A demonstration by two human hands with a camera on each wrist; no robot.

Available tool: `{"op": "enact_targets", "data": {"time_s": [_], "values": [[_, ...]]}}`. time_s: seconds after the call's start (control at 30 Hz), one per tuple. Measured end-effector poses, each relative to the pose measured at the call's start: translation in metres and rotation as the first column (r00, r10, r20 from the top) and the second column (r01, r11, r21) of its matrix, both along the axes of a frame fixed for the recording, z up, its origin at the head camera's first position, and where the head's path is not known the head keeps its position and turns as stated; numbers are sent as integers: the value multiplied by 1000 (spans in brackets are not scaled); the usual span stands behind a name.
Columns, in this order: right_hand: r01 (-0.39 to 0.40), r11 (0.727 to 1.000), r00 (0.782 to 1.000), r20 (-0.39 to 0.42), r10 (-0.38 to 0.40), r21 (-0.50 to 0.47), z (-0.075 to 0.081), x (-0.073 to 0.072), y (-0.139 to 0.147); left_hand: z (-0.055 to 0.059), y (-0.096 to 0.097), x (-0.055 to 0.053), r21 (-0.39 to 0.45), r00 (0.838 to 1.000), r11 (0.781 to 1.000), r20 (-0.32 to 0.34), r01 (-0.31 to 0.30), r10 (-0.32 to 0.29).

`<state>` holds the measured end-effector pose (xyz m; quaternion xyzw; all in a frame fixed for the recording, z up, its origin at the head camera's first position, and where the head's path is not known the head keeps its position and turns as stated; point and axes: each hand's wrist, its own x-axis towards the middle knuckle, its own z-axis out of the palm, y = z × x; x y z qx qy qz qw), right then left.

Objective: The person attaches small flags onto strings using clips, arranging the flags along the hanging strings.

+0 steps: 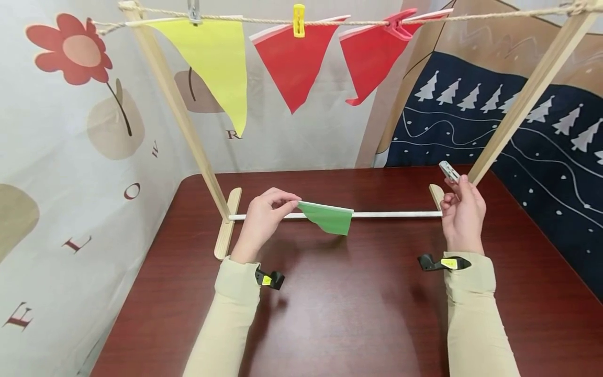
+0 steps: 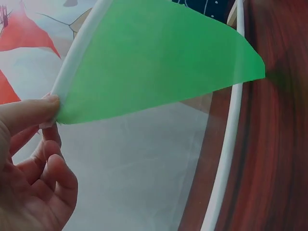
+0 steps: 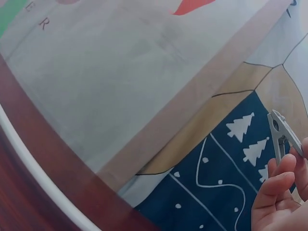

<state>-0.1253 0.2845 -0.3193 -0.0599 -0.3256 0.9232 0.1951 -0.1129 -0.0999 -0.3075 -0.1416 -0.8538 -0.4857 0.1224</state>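
Observation:
My left hand [image 1: 262, 220] pinches one corner of a green pennant [image 1: 330, 217] by its white top band, between thumb and fingers. In the left wrist view the pennant [image 2: 159, 62] spreads out from the fingertips. My right hand [image 1: 464, 214] holds a grey clothespin [image 1: 449, 171] upright near the right post; the right wrist view shows this clothespin [image 3: 283, 134] between thumb and fingers. Above, a rope [image 1: 363, 22] carries a yellow pennant [image 1: 214, 57] under a grey clothespin [image 1: 194, 11], a red pennant [image 1: 297, 63] under a yellow clothespin [image 1: 299, 21], and another red pennant [image 1: 372, 57] under a red clothespin [image 1: 400, 24].
Two wooden posts, left [image 1: 181, 115] and right [image 1: 532, 94], hold up the rope. A white rod [image 1: 395, 214] joins their feet low over the brown table [image 1: 348, 314]. Printed cloth [image 1: 292, 141] hangs behind. Each wrist wears a black camera strap.

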Motion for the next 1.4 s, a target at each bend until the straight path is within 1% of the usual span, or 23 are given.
{"op": "enact_targets", "data": {"time_s": [0.2, 0.47, 0.63, 0.77, 0.9, 1.07, 1.27, 1.4], "values": [[10, 1000, 1000, -23, -9, 19, 12, -1, 2, 6, -4, -1, -13, 1000, 1000, -17, -26, 25], [13, 998, 998, -63, -9, 57, 28, -2, 1, 15, -3, -2, -43, 998, 998, -39, -41, 40], [18, 997, 997, -71, -12, 79, 37, -3, 3, 20, -2, -4, -63, 998, 996, -35, -58, 56], [10, 996, 996, -89, -3, 84, 43, -3, 4, 26, -1, -5, -73, 997, 995, -29, -68, 66], [-5, 997, 994, -111, 13, 73, 50, -3, 5, 33, 1, -4, -104, 998, 993, -32, -61, 58], [-11, 998, 990, -141, 20, 63, 60, -3, 5, 40, 5, -5, -157, 997, 986, -56, -53, 45], [-32, 999, 982, -188, 35, 21, 73, -6, 4, 49, 13, -8, -148, 995, 988, -101, -44, 29], [-31, 1000, 979, -204, 29, -5, 83, -6, 4, 56, 22, -15, -156, 990, 988, -143, -25, 2]]}}
